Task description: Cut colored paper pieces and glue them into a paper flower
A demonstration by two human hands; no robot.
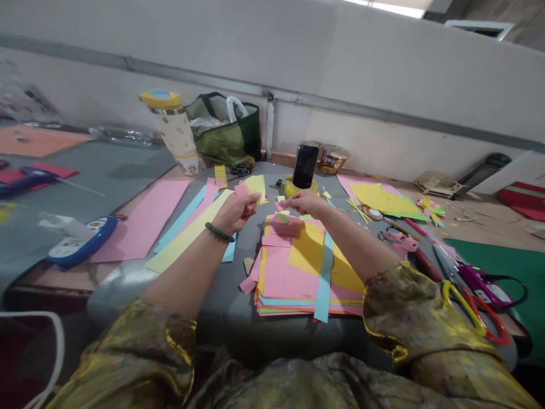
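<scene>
My left hand [238, 211], with a green bead bracelet [219, 232] on its wrist, pinches several small paper pieces, a pale yellow paper piece [256, 187] and pink ones. My right hand [304, 203] is closed, its thumb and forefinger at a small pink paper piece [279, 206]; the grip itself is too small to make out clearly. Beneath the right forearm lies a stack of coloured paper [281, 278], mostly pink and orange-yellow. A light blue strip [325, 284] rests across it, and small green scraps [283, 216] lie at its far edge.
Long paper strips [187, 241] and a pink sheet [140, 227] lie left. Behind stand a phone [305, 166] on a yellow holder, a tumbler [174, 133] and a green bag [230, 133]. Scissors [472, 312] and a purple glue gun [485, 284] sit at the right; a blue device [83, 244] left.
</scene>
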